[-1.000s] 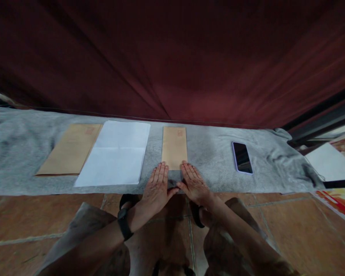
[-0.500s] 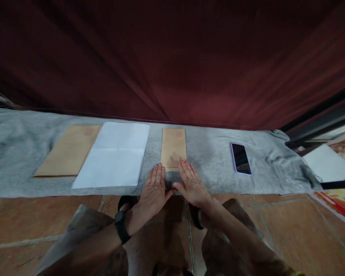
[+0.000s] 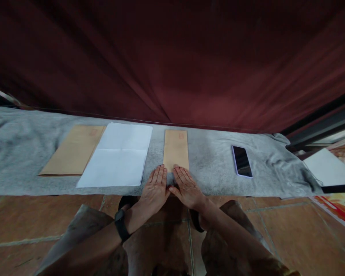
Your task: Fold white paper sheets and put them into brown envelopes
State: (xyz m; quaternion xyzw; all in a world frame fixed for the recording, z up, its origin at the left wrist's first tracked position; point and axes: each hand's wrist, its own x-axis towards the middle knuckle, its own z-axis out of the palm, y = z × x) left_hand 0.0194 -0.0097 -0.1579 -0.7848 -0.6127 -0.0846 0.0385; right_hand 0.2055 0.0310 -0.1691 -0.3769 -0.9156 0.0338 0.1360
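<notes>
A small brown paper envelope (image 3: 176,150) with a red printed mark near its top right lies flat on the grey cloth, directly ahead of me. My right hand (image 3: 188,188) is stretched flat, its fingertips resting over the envelope's near edge. Beside it, my left hand (image 3: 155,188) lies flat too, fingertips at the envelope's near left corner. The thumbs point toward each other and nearly touch. Left of the hands sits a stack of white paper sheets (image 3: 117,161) with a crease across the middle. Its edge overlaps more brown envelopes (image 3: 71,153).
A phone (image 3: 242,161) in a light purple case lies on the right of the grey cloth (image 3: 209,153). A dark red curtain (image 3: 172,69) hangs behind the bench. At far right are a white sheet (image 3: 329,166) and a dark metal bar (image 3: 319,115). Terracotta tiles (image 3: 304,226) cover the floor.
My right hand has slid left along the envelope's near edge, closer to my left hand. The left hand stays about where it was. The view has shifted slightly.
</notes>
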